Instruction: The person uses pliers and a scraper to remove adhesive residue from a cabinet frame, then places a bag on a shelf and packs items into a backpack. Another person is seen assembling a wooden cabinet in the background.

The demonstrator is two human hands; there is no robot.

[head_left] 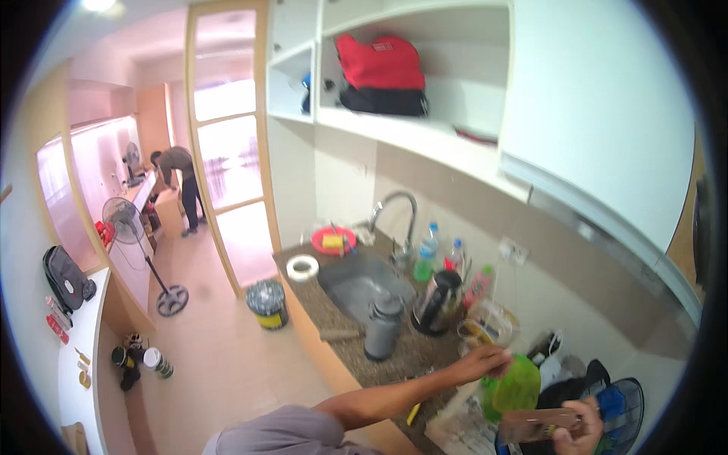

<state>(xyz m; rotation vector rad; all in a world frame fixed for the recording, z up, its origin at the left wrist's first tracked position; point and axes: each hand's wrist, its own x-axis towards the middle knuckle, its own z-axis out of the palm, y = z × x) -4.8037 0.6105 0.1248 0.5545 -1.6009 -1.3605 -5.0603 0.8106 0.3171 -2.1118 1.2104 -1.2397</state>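
Brown and flat, a case sits in the person's right hand, by the near end of the counter. Thumb and fingers pinch one end of it. The case looks stiff and light, maybe a bit slippery; I'd say its edges are best to hold. Just past it is a green plastic thing, which looks thin, light and bendy, easiest to grip by its top edge. The left hand is at its top with bent fingers, but I can't tell if they pinch it. Farther along stand a black kettle and a grey jug, next to a sink. Far off, past a tall fan, someone bends down.
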